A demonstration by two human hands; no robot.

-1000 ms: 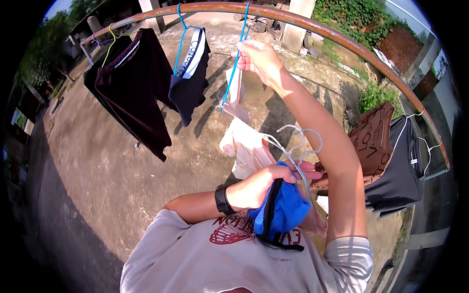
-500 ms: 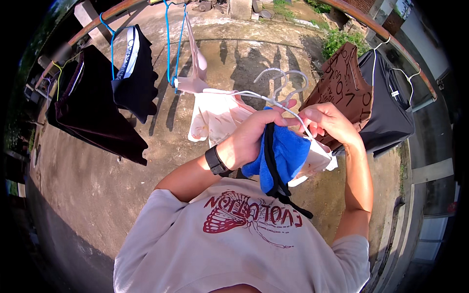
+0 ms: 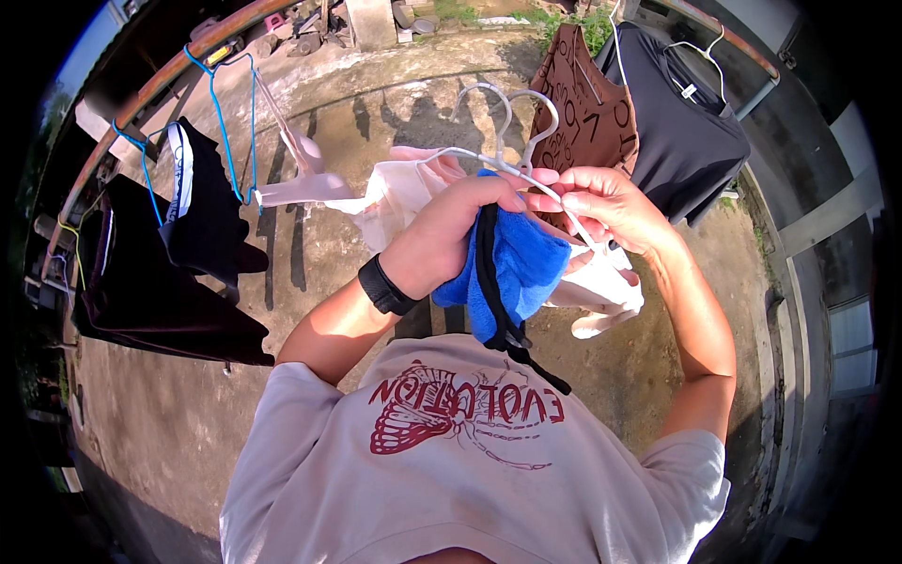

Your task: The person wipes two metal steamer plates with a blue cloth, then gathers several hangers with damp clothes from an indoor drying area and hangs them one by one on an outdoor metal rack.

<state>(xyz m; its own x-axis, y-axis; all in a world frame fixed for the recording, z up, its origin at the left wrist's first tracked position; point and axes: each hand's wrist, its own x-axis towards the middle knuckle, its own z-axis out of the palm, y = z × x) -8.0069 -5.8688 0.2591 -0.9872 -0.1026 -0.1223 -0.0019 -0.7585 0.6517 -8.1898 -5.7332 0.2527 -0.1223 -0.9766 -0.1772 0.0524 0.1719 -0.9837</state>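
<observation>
My left hand point(image 3: 449, 230) is closed around a blue plush cloth with a black strap point(image 3: 515, 268) and the middle of a white hanger point(image 3: 465, 153). Hooks of more than one white hanger rise above my fingers, so the hangers lie bunched together. With bent fingers, my right hand point(image 3: 615, 209) pinches the sloping right arm of the hanger. A pale pink garment point(image 3: 399, 193) hangs from the hanger's left end. Below my right hand hangs another whitish-pink piece point(image 3: 601, 291), partly hidden by the blue cloth.
A rusty rail point(image 3: 141, 103) at left holds a pink bra point(image 3: 305, 174), dark shorts point(image 3: 202, 221) and a dark velvety garment point(image 3: 155, 282) on hangers. Beyond my right hand hang a brown printed top point(image 3: 584, 103) and a black shirt point(image 3: 681, 132). Concrete ground point(image 3: 169, 404) lies below.
The view has shifted, moving the hung clothes within it. Both hands still grip the hanger and the blue cloth. The whitish-pink piece below my right hand shows more fully.
</observation>
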